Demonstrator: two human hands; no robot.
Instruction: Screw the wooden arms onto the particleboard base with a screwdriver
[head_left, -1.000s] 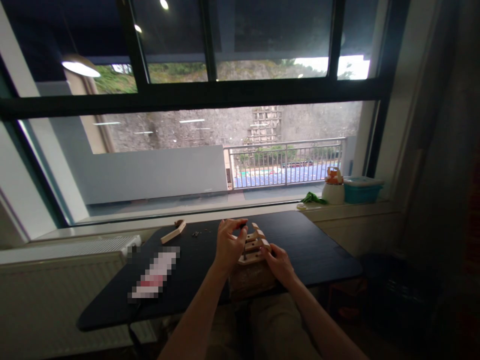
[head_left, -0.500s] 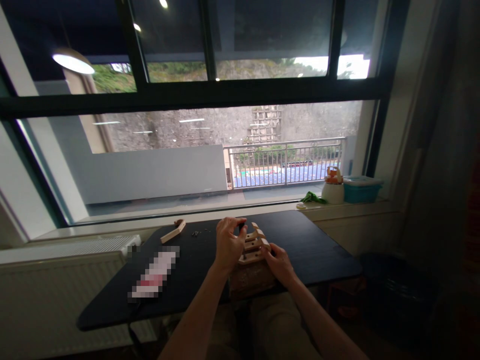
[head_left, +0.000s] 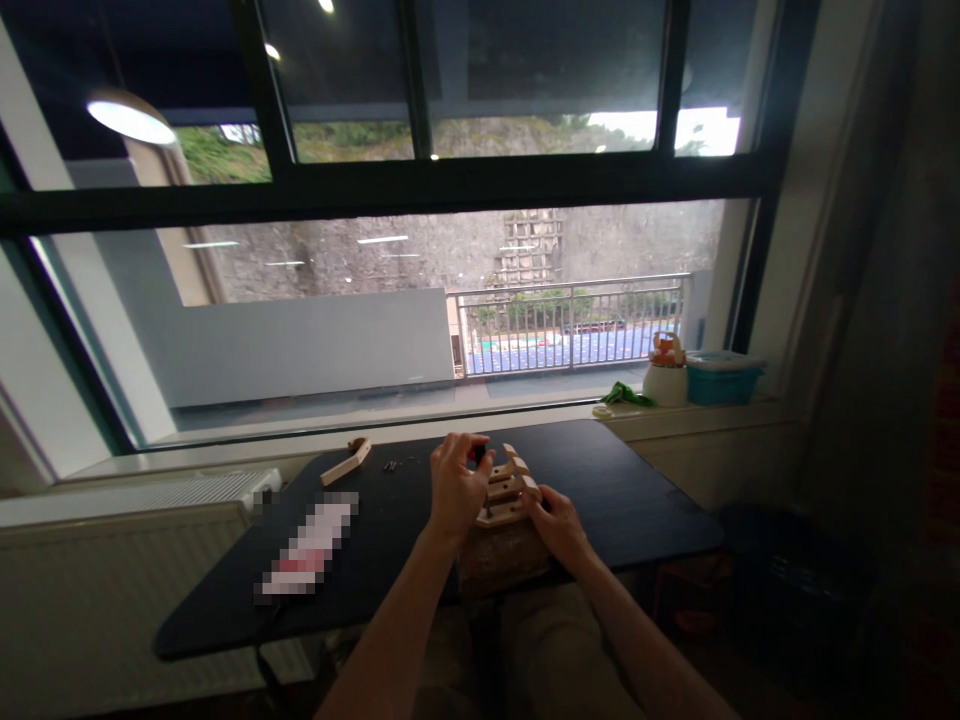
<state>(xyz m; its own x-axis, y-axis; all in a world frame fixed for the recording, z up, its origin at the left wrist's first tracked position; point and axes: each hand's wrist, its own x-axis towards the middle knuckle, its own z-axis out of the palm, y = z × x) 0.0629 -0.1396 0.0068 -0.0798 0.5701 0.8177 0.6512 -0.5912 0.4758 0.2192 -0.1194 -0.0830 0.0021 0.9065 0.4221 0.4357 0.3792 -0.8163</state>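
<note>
A wooden assembly (head_left: 506,505) of several pale hooked pieces on a darker wooden block stands at the near edge of the black table (head_left: 637,500). My left hand (head_left: 455,487) is closed round a small dark-handled screwdriver (head_left: 478,457) held upright over the assembly's left side. My right hand (head_left: 556,523) grips the assembly's right side, fingers curled round one pale piece.
A loose pale wooden piece (head_left: 346,462) and a few small dark screws (head_left: 391,465) lie at the table's far left. A blurred-out flat packet (head_left: 307,548) lies at the left. On the window sill stand a white pot (head_left: 666,380), a teal tub (head_left: 724,378) and a green cloth (head_left: 626,396). A white radiator (head_left: 112,560) is at left.
My left hand has shifted slightly on the screwdriver handle, with the fingers turned a little. The right hand and the assembly stay put.
</note>
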